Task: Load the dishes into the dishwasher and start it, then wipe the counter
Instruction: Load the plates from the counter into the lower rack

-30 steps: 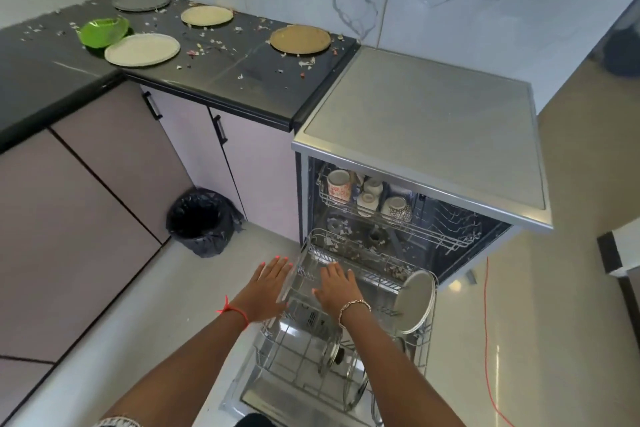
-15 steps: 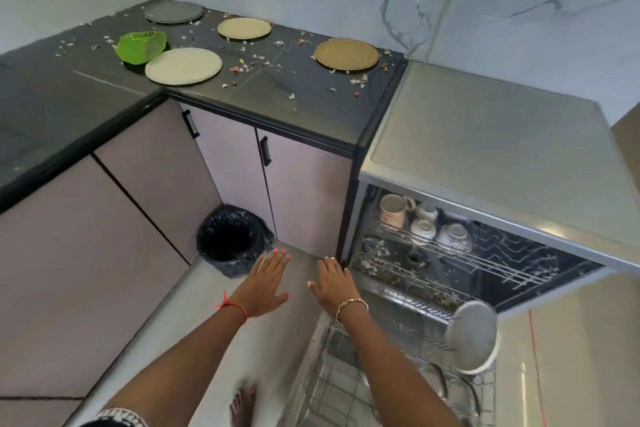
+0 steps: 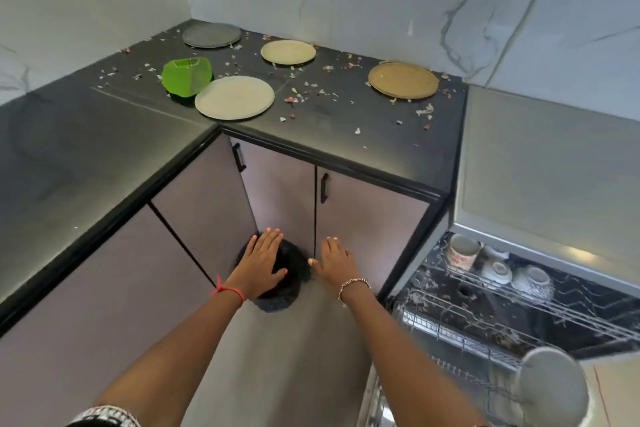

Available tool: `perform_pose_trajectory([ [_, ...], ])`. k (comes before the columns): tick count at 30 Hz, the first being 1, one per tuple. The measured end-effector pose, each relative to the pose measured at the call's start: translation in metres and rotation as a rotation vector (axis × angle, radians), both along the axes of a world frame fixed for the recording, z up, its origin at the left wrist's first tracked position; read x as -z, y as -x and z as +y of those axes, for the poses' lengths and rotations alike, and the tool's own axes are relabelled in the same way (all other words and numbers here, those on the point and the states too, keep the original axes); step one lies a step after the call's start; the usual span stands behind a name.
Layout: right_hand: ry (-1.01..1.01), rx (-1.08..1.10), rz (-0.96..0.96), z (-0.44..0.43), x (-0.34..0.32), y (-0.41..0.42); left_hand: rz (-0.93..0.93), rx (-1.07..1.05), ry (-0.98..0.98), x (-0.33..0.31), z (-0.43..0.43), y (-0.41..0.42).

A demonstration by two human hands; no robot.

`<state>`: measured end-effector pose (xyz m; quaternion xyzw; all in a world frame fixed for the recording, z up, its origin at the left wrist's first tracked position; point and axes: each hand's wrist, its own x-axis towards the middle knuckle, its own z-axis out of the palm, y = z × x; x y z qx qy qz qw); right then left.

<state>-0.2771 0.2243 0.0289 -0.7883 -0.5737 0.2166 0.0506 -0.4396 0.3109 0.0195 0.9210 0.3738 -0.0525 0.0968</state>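
Where crumbs (image 3: pixel 294 99) litter counter (image 3: pixel 346 139), round tan plate (image 3: pixel 403 79) lies flat.

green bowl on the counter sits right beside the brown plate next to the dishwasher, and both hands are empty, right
Not quite. In the head view the green bowl sits right beside the large cream plate on the counter. The brown plate next to the dishwasher lies well apart from it. The left hand and right hand are indeed empty.
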Motion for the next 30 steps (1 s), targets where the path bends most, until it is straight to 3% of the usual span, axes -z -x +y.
perform_pose_trajectory([
  [11,-0.134,-0.095,-0.055,0.107,-0.041,0.001,-0.117,-0.154,-0.037,-0.025,0.094,0.026],
  [21,-0.249,-0.152,0.011,0.241,-0.066,-0.028,-0.135,-0.315,-0.056,-0.035,0.212,0.036],
  [30,-0.306,0.020,0.153,0.357,-0.084,-0.053,-0.241,-0.468,-0.053,-0.047,0.309,0.030],
])
